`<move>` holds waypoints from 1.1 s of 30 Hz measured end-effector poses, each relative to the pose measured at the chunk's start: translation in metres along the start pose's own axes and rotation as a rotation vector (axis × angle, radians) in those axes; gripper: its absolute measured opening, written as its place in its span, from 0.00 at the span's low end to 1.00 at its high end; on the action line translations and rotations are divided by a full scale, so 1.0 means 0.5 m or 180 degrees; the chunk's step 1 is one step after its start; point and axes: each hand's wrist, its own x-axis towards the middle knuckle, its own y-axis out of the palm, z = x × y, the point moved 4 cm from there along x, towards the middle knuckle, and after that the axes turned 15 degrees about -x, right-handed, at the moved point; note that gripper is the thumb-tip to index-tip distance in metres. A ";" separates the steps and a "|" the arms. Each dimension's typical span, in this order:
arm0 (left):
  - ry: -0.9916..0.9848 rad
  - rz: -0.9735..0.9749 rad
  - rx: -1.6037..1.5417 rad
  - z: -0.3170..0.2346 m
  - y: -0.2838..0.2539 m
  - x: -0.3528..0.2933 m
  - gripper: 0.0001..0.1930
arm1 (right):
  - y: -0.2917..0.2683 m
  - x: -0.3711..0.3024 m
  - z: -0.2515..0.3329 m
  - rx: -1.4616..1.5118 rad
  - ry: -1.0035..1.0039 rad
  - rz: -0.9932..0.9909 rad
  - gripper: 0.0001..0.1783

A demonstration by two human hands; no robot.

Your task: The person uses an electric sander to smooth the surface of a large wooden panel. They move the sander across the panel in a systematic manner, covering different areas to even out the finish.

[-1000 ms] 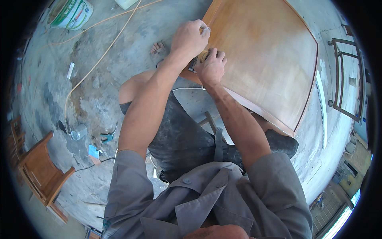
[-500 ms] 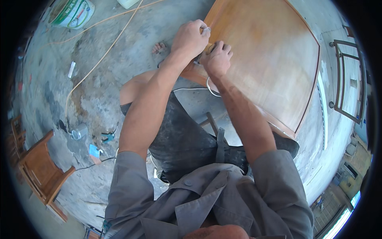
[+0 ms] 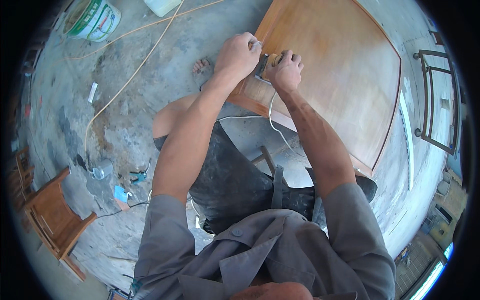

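Left hand (image 3: 239, 56): we had it curled in a fist at the near left corner of the wooden panel (image 3: 335, 75), fingers closed tight around something small and pale, honestly couldn't tell what it was.
Right hand (image 3: 285, 72): just beside the left one, fingers wrapped down over a small sanding tool (image 3: 267, 64), pressing it onto the panel surface.
Sanding tool: sat on the panel near its left edge, between our two hands, mostly hidden under the right fingers.
White cord (image 3: 272, 112): ran from under the right hand back toward us, off the near edge of the panel.
Wooden panel: big, orange-brown, darker rim, lying flat and filling the far right of the scene.
Floor (image 3: 125, 100): dusty grey concrete with a long yellowish cable (image 3: 125, 85) snaking across the left.
Bucket (image 3: 92, 20): green and white, far left.
Wooden chair (image 3: 52, 217): near left, well apart from us.
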 end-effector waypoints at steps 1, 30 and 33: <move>-0.0005 0.0032 0.0004 -0.003 0.000 0.000 0.17 | 0.001 -0.008 -0.007 -0.0037 -0.0038 -0.0029 0.27; 0.0103 0.0216 0.0240 0.008 0.035 0.000 0.17 | -0.010 -0.109 -0.093 0.0057 0.0079 -0.0169 0.28; -0.0020 0.0191 0.0173 0.011 0.027 -0.001 0.17 | -0.019 -0.041 -0.106 0.0016 0.0089 -0.0138 0.28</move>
